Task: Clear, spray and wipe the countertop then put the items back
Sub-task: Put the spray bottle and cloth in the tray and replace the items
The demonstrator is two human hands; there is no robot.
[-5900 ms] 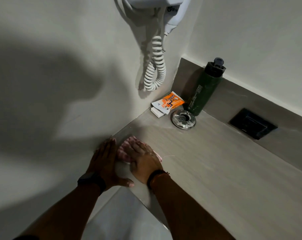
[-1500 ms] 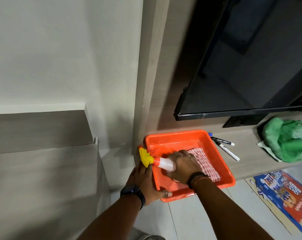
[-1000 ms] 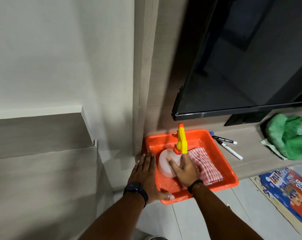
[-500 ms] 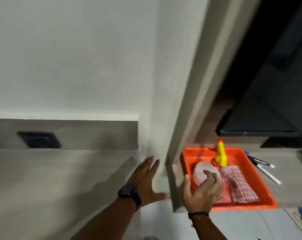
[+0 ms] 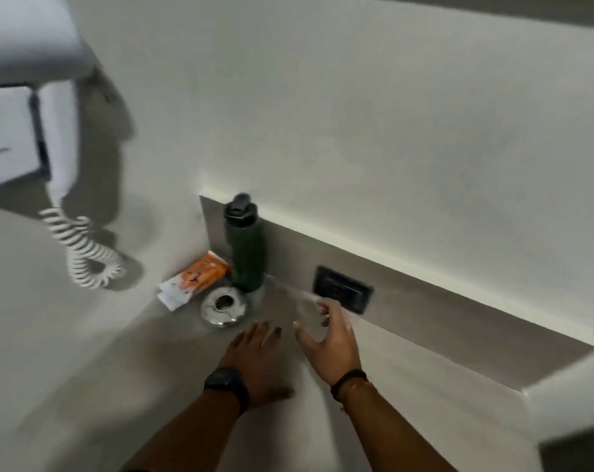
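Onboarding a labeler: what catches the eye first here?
The left hand and right hand, open and empty, reach over the grey countertop toward the back corner. There stand a dark green bottle, an orange packet and a metal dish. A white hairdryer with coiled cord hangs upper left.

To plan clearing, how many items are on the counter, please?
3: bottle in the corner, packet to its left, metal dish in front; something may hide under the packet.

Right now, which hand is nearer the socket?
Right. The right hand sits just below the socket, fingertips near its lower left corner. The left hand is spread over the countertop further left, closer to the ashtray.
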